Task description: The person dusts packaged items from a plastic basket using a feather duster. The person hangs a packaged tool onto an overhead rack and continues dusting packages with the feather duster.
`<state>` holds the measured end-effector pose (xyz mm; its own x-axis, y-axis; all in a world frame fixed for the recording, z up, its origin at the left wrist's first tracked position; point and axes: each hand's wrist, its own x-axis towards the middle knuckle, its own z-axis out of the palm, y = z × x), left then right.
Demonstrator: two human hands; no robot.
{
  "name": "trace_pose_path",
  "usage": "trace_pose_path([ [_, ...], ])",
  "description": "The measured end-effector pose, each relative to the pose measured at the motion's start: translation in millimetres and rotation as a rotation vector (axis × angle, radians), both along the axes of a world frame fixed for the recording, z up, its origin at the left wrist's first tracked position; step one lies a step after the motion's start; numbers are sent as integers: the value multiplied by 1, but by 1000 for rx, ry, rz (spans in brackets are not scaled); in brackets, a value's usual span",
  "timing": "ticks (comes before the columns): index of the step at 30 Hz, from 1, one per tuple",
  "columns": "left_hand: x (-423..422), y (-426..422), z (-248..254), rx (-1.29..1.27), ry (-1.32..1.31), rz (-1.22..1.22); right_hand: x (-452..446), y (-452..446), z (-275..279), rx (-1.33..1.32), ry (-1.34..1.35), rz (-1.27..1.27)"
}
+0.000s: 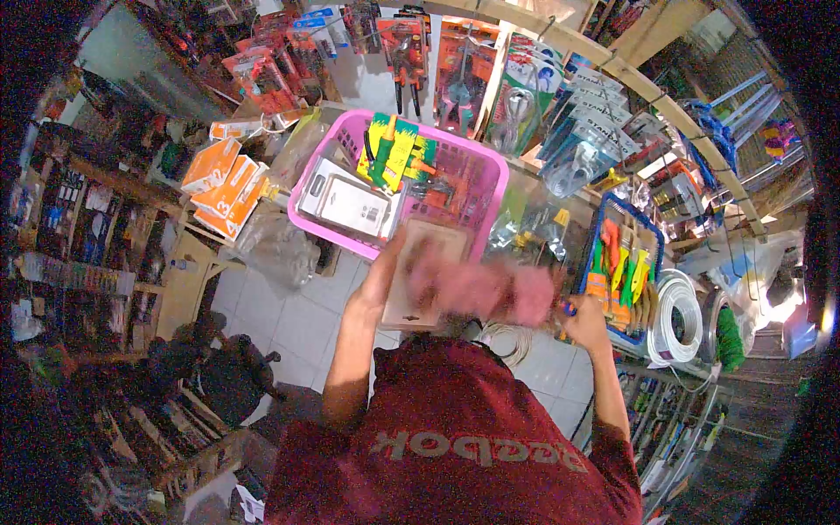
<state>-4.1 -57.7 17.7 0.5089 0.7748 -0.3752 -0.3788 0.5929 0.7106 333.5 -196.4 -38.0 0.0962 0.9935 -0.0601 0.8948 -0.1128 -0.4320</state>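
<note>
Left hand (382,271) grips beige pack (404,302); right hand (584,322) clasps pink duster (481,290). Wipe looks midway; can't tell which pink basket (500,178) items are done.

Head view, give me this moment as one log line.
left hand: holds flat package | right hand: grips pink duster, blurred | pink basket: holds packaged items
</note>
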Motion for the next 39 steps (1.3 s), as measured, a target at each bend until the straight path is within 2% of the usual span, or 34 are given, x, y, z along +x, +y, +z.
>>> trace_pose_path([
  [2, 2, 0, 12, -21, -138, -57, -2, 4, 0, 9, 83, -142],
  [5, -1, 4, -8, -36, -61, 13, 2, -6, -12, -66, 114, 162],
  [8, -3, 2, -3, 15, -16, 8, -3, -9, -7, -121, 35, 259],
  [9, -4, 2, -7, 11, -7, 9, 0, -7, -4, -105, 37, 149],
  [11, -1, 3, -13, -3, -150, 13, 8, -1, -1, -77, 41, -72],
  [12, 0, 4, -13, -5, -222, 13, 3, -1, -1, 73, 95, -115],
  [15, -5, 5, -3, -32, -91, -21, -9, -5, 14, -131, 52, 6],
  [16, -4, 9, -10, 67, -58, 3, -8, -7, 12, -123, 2, 66],
  [18, -4, 6, -3, 80, 30, 29, -3, -10, 5, -107, -97, 192],
  [19, -4, 3, 4, 84, 76, 40, 0, -7, 4, -91, -46, 69],
  [21, -4, 0, 12, 15, -17, -3, 6, 3, 5, -61, 54, -179],
  [25, -5, 4, 8, 11, -25, 4, -2, -2, 6, -39, 19, 33],
  [28, -8, 5, -1, 28, 74, 50, 4, -6, -4, -245, -85, 280],
  [31, -12, 5, -1, 28, 44, 11, 9, -1, 0, 51, -105, -45],
  [32, -13, 6, -1, 25, 10, -19, -2, 2, 13, 138, 44, -201],
  [35, -13, 9, -9, -18, -27, -4, 18, -6, -13, -52, 42, 78],
  [38, -13, 7, -5, -27, -10, -32, 8, -4, 14, -331, -174, 171],
  [39, -15, 8, -11, 26, 85, 10, 8, -1, 16, -231, -110, 70],
])
